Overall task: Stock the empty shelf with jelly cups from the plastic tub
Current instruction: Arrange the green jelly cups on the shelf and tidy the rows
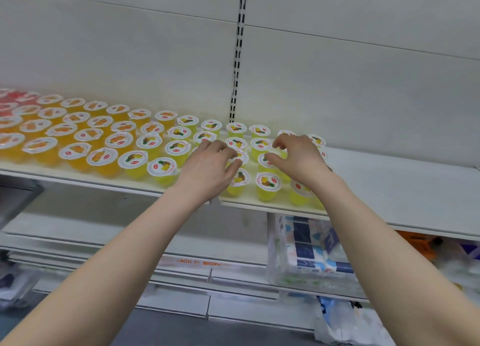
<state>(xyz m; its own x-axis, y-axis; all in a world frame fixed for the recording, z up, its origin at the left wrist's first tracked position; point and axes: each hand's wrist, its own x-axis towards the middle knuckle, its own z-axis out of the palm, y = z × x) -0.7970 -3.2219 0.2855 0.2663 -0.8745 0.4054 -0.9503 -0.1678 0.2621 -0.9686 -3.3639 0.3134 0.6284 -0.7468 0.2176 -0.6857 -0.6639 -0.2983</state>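
Both grips set among the jelly cups on the white metal shelf (389, 182).

The left grip (207, 169) and right grip (301, 158) reach in side by side, fingers curled down over clear plastic cups of yellow jelly (268, 183) with white foil lids. Left fingertips touch a lid at that grip's 2 o'clock, and the right thumb meets a cup at its 9 o'clock. Whether either grip actually clasps a cup cannot be told. More yellow cups stand at 12 and 6 o'clock of both grips. Rows of orange jelly cups (78, 151) run off toward 9 o'clock of the left grip.
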